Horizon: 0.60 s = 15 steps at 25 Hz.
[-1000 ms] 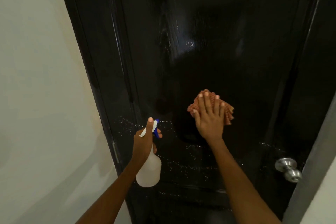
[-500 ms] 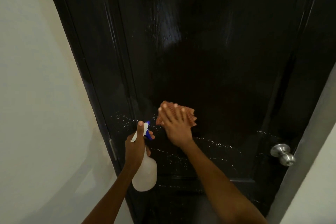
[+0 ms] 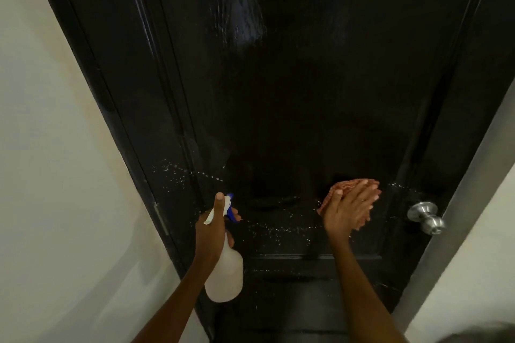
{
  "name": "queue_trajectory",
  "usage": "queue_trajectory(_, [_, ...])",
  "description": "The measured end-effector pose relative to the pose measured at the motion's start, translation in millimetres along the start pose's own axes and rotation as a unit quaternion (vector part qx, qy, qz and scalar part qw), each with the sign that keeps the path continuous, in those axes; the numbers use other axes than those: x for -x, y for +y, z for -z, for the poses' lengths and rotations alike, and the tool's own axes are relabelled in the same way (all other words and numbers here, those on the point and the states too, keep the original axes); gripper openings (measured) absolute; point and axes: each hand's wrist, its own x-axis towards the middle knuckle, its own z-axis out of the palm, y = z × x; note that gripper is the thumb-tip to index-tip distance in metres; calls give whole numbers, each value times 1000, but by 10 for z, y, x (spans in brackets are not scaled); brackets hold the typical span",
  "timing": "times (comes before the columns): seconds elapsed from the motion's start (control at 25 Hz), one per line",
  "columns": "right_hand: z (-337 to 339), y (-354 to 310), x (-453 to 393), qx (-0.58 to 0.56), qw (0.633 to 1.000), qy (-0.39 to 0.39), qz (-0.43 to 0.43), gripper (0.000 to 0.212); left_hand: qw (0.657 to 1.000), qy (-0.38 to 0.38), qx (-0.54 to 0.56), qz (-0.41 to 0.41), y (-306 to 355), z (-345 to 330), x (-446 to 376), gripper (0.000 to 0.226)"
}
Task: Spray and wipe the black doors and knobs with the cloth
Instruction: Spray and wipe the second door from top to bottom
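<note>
An orange cloth (image 3: 344,189) is pressed flat against a glossy black door (image 3: 292,92) by the right hand (image 3: 347,210), fingers extended over the fabric, just left of a silver knob (image 3: 425,217). A translucent spray bottle (image 3: 225,270) with a blue-and-white trigger head is gripped around the neck by the left hand (image 3: 212,228), held near the door's left side. White spray droplets (image 3: 276,228) are seen scattered across the panel between the hands. Pale walls (image 3: 55,175) flank the black frame.
</note>
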Motion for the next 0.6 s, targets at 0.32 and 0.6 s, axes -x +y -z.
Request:
queue_trajectory(0.32, [-1066, -1091, 882, 154, 913, -170, 338, 90, 999, 51, -17, 8, 62, 436, 8, 50])
queue_trajectory(0.6, [-797, -1486, 440, 251, 753, -222, 567, 87, 997, 70, -14, -18, 279, 536, -58, 50])
